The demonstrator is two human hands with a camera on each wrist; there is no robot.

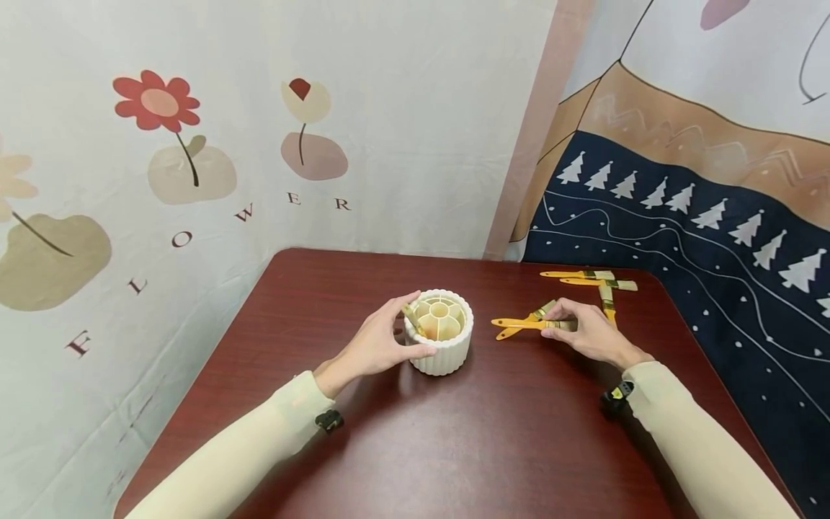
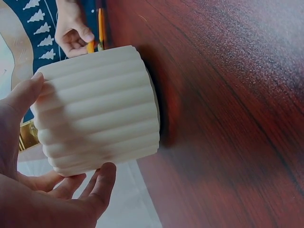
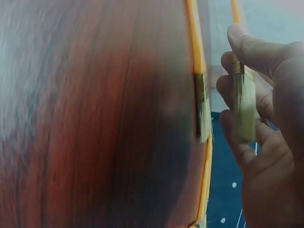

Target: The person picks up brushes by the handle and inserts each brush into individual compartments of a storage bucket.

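Note:
A white ribbed round organizer (image 1: 441,358), divided inside into several compartments, stands on the table. My left hand (image 1: 376,341) grips its left side, with thumb and fingers spread around the wall in the left wrist view. One paintbrush (image 1: 413,321) leans inside the organizer, bristles up, by the left rim. To the right, my right hand (image 1: 591,331) pinches a yellow-handled paintbrush (image 3: 237,64) near its metal ferrule, the bristles pointing back toward the palm. In the right wrist view it is held off the table. Another paintbrush (image 3: 201,80) lies on the table beside it.
At the table's back right corner lie more yellow-handled paintbrushes (image 1: 599,282), one of them partly behind my right hand. The dark red table (image 1: 447,447) meets printed fabric hangings (image 1: 415,144) at its back, left and right edges.

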